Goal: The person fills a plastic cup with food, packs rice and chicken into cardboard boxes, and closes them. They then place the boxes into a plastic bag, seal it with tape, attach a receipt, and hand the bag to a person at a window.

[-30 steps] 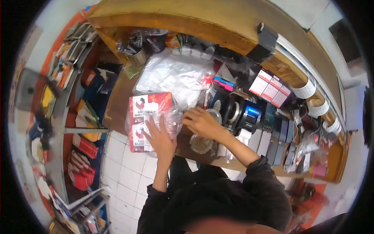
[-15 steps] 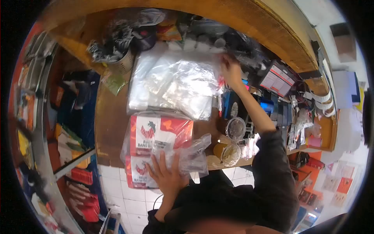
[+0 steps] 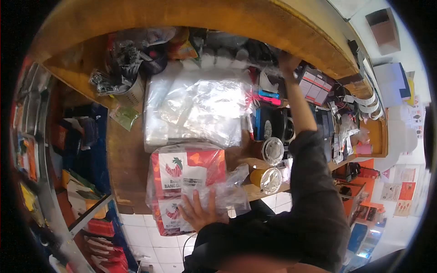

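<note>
Two red-and-white printed boxes lie at the desk's front edge inside a clear plastic bag. My left hand rests on the lower box with its fingers spread. Behind the boxes is a stack of clear plastic bags, shining under the light. My right hand is stretched to the back of the desk, just under the wooden shelf; it is blurred, and its fingers cannot be made out. A pink and blue object lies a little below that hand.
Two clear-lidded cups stand right of the boxes. A basket of dark plastic packs stands at the left, near a green packet. An overhanging wooden shelf curves above. Electronics and a printed sheet are at the right.
My right hand has moved from the bag stack's upper right corner further right and back. My left hand stays spread on the lower box. The whole view has shifted a little.
</note>
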Motion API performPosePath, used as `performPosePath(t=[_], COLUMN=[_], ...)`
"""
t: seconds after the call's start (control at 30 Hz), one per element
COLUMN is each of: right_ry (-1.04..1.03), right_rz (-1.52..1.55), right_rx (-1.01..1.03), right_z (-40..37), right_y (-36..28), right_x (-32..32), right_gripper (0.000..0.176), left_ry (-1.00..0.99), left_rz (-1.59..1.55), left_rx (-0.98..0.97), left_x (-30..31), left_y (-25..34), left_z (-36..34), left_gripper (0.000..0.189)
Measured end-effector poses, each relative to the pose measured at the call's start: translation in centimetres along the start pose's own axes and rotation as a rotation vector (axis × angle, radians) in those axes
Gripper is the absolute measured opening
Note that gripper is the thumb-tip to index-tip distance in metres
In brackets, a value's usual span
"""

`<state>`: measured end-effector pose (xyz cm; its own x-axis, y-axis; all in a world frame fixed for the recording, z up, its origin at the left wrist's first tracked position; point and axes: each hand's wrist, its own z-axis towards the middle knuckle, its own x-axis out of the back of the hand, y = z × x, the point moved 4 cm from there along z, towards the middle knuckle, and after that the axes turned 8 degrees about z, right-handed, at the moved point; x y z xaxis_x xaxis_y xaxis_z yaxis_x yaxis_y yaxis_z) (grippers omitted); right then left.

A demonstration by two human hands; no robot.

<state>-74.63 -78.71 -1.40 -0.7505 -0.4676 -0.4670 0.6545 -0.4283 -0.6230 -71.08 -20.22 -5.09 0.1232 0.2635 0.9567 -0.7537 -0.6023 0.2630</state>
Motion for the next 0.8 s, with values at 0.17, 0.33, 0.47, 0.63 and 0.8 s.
performPosePath(t=[0.17,0.33,0.47,0.63,0.8], right_ry=[-0.66,-0.491,-0.227,0.122,-0.402], right_rz=[-1.546,-1.742,-1.216,-0.514,-0.304], right_rx=[-0.064,-0.132,0.576,0.146,-0.251], right_z=[3.9,7.3,2.2,-0.8,-12.9], right_y=[4.7,4.3,-1.9,-6.0,-15.8], right_x=[5.4,6.7,3.4,0.5,-8.5], right_gripper=[0.072,0.059,0.036,0.027,0.02], left_ry=[-0.032,0.044,0.061,0.467,0.889], left_rz=[-0.014,-0.041,-0.027,-0.34,-0.867], left_rx=[0.058,0.084,0.036,0.038,0.309], left_x=[0.7,1.4,2.2,4.1,5.9], left_y=[0.4,0.8,1.0,1.8,8.9], left_z=[0.5,0.5,0.4,-3.8,-12.0], left_gripper=[0.077,0.081,0.08,0.07,0.054])
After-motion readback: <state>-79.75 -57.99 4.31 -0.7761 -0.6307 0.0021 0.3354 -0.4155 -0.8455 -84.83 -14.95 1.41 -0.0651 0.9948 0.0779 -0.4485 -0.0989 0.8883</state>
